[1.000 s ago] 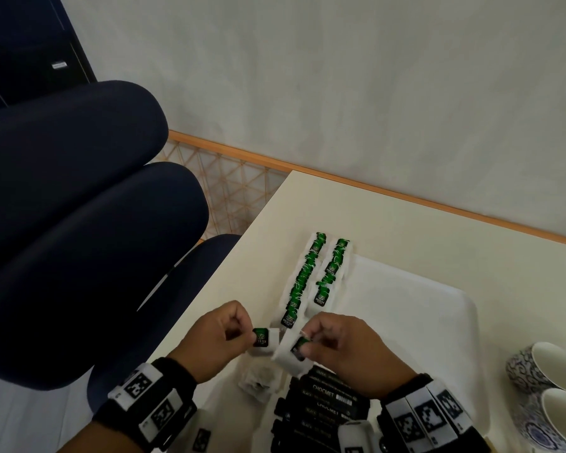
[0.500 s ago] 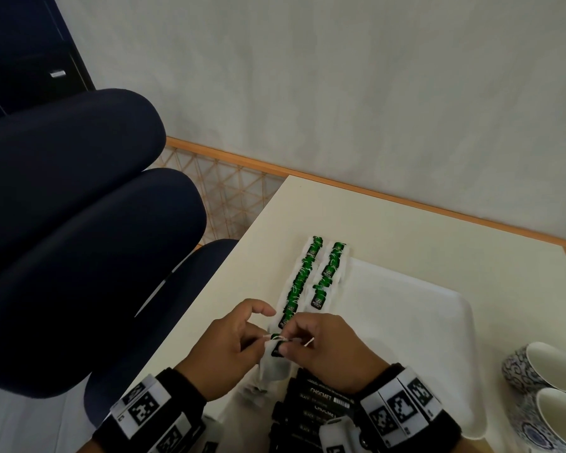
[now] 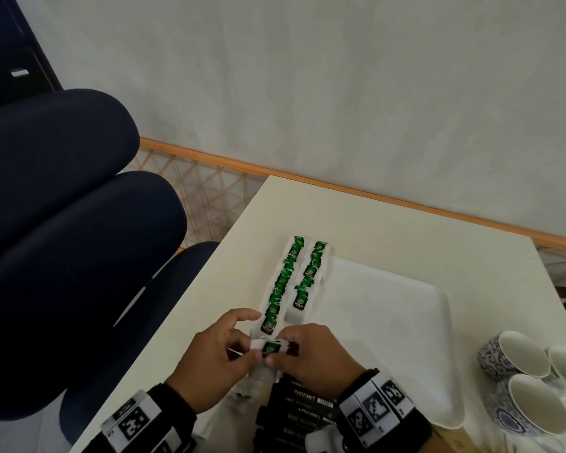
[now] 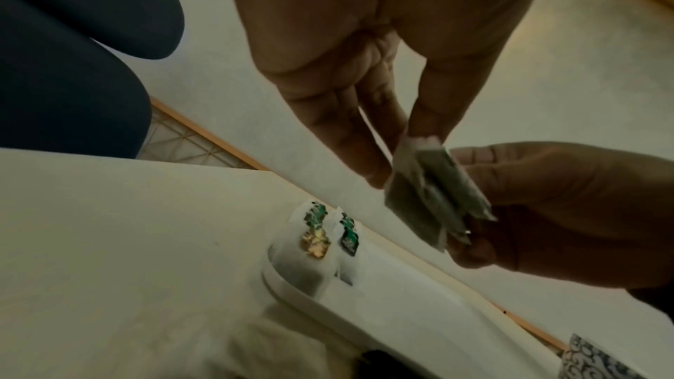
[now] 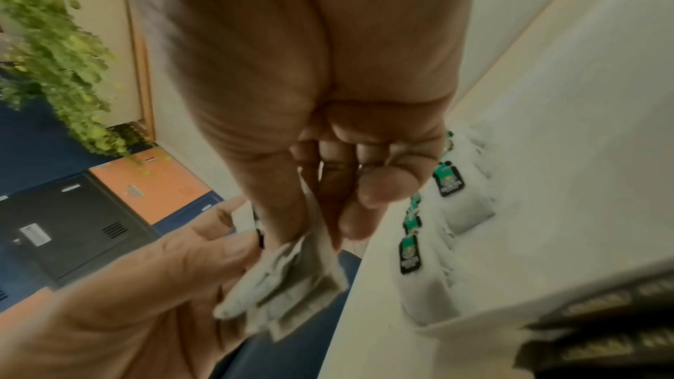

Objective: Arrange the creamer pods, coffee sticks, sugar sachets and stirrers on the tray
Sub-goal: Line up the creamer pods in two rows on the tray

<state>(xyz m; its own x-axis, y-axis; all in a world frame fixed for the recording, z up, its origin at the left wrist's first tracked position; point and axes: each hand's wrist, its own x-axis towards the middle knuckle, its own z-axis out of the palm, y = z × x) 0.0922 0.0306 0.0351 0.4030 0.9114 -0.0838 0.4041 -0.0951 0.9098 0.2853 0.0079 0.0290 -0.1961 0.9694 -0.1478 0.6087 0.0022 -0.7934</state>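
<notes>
Black sticks [image 3: 299,411] lie packed at the lower centre of the head view, nearest the person. Just above them, the left hand [image 3: 214,364] and right hand [image 3: 311,358] now meet on one small bundle of white sachets [image 3: 270,349]; a second ago each pinched a separate sachet, slightly apart. Both hands pinch the bundle, held above the surface [image 3: 356,220]. Gathering them probably means the next lay-down extends a row. Further up, two rows of green-tagged sachets [image 3: 294,279] run along the left edge of the white tray [image 3: 389,308]. Patterned cups [image 3: 517,358] stand lower right.
</notes>
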